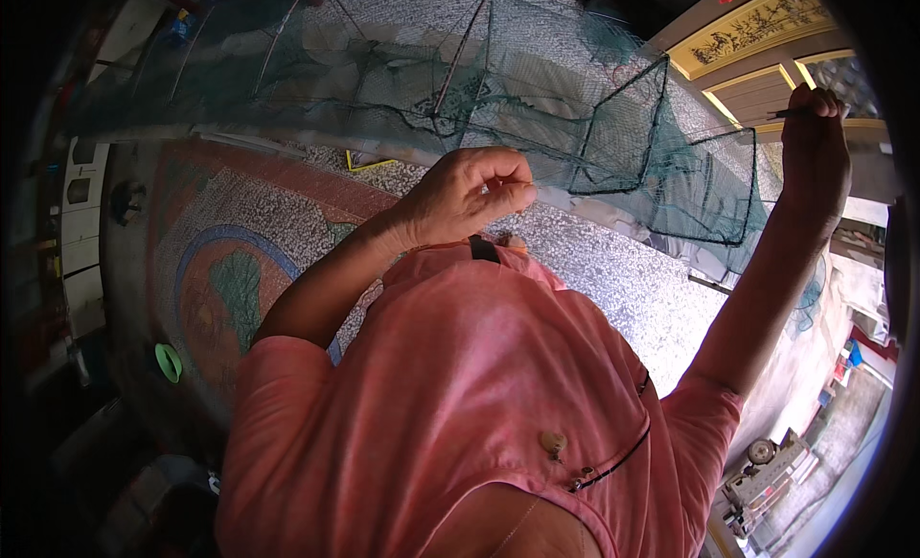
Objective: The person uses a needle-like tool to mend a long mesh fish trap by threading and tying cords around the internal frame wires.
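Left hand (470, 196): thumb and fingertips drawn together, any thread between them too fine to tell; right hand (819, 117), raised well aside: clenched round a slim dark tool (788, 112), probably light, rigid; ahead of both, green mesh net trap (537, 107), stretched crosswise: limp, likely light, apt to snag, best lifted by its stiff squared frames (748, 186); underneath, pebble-speckled floor (613, 261), blue arc (225, 232) inlaid.
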A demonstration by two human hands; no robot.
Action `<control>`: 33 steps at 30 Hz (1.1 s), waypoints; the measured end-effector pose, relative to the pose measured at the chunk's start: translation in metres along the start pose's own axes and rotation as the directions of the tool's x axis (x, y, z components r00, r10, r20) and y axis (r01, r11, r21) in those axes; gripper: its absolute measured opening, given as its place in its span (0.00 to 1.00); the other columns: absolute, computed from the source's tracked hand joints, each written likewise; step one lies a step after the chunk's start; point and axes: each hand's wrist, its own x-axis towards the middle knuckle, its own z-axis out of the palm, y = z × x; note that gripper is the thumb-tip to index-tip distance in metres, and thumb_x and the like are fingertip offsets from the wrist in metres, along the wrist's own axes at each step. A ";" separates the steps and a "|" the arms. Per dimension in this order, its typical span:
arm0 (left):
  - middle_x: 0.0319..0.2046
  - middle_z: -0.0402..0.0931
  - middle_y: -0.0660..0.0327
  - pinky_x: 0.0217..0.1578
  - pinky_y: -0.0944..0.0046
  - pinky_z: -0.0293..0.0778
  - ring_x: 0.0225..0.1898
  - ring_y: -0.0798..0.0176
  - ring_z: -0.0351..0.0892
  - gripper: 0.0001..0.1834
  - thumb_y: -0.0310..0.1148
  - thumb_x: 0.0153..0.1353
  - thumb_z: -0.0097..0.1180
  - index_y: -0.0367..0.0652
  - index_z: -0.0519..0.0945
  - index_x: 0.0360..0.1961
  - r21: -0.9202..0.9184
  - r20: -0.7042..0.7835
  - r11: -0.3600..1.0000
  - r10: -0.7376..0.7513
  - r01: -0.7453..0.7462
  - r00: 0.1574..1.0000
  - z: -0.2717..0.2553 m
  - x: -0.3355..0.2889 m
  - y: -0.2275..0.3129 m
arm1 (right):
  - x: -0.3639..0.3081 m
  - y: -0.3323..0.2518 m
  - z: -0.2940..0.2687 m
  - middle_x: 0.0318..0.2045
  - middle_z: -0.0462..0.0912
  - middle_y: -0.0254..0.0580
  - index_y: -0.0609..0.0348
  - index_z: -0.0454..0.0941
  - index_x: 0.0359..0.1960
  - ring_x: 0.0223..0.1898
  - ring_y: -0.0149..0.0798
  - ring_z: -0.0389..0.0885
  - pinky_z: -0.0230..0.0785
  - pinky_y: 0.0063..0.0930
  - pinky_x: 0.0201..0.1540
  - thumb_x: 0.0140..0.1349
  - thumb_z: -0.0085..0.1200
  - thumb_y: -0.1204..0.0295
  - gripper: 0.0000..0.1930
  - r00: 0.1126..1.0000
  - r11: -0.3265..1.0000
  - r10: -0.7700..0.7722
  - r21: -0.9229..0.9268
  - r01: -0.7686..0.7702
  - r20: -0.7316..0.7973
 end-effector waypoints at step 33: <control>0.38 0.79 0.61 0.20 0.76 0.63 0.21 0.75 0.72 0.11 0.38 0.68 0.51 0.41 0.74 0.36 -0.506 -0.669 0.858 -0.329 -0.084 0.667 -0.029 -0.051 -0.052 | 0.004 0.208 0.223 0.37 0.76 0.39 0.54 0.79 0.39 0.43 0.42 0.77 0.72 0.33 0.47 0.48 0.64 0.78 0.15 0.838 0.701 0.159 -0.658 0.276 0.521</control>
